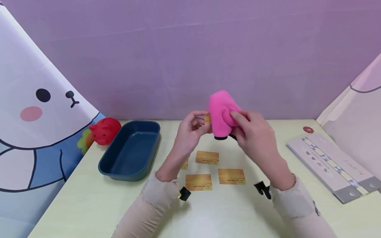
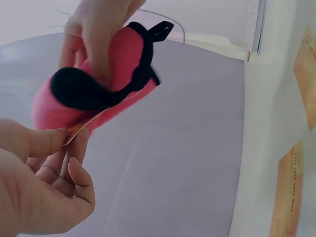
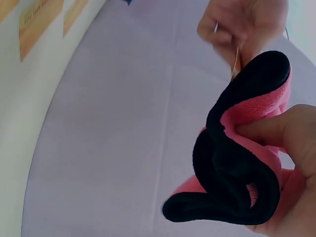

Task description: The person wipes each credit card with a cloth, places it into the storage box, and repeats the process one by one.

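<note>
Our L hand pinches a thin gold rectangular card; our R hand, just right of that pinch, grips a soft bright-pink fleecy cloth pouch w/ black trim. Can't tell if card's tip sits inside. Prob best: keep card flat, R grip firm so cloth doesn't fold or snag.

You can read no wording with certainty. At the lower centre of your head view, a gold card carries a small grouped row of digit-like characters; at right, the grey folder bears characters resembling Chinese, and the red chip above shows an unclear pale mark.
</note>
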Available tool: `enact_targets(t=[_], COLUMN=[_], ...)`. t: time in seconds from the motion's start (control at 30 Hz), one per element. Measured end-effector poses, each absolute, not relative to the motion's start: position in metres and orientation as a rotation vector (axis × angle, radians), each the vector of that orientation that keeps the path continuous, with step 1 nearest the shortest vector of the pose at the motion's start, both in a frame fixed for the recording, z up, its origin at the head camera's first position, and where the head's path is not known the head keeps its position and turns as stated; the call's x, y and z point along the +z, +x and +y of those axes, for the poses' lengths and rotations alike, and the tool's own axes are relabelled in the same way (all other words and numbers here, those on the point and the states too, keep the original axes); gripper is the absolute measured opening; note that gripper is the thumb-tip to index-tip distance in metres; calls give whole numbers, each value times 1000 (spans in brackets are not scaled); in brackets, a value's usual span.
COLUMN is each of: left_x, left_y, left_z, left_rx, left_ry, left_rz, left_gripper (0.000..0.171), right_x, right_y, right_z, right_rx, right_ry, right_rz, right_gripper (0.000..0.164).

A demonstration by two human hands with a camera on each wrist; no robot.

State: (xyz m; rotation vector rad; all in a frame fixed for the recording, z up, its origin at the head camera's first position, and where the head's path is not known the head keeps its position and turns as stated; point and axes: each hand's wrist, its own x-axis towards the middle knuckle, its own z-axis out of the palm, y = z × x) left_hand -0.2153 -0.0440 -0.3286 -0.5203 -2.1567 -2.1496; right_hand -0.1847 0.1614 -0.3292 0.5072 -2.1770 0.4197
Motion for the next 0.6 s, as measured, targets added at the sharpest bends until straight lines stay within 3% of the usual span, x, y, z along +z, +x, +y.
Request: enact_targets(t=[0.23,0.43,0.6], left_x=[-324,-327,-327], left_y=[-219,-226,-229], left_z=[-57,-64,-69], left_rx=[-2232,-2150,-2122], left_ry=[-484,-486,-626], left_rz=[-2093,-2113,-2229], left_gripper=[38,25,39], right_x=[-323,-315,-309], right_y=[-188,-184,-179], right_z=[192,206,209], right_rx=[465,517,553], right_ry=[324,252,271], right_rz=[-2226,-2207,-2142], right_gripper=[44,46,45])
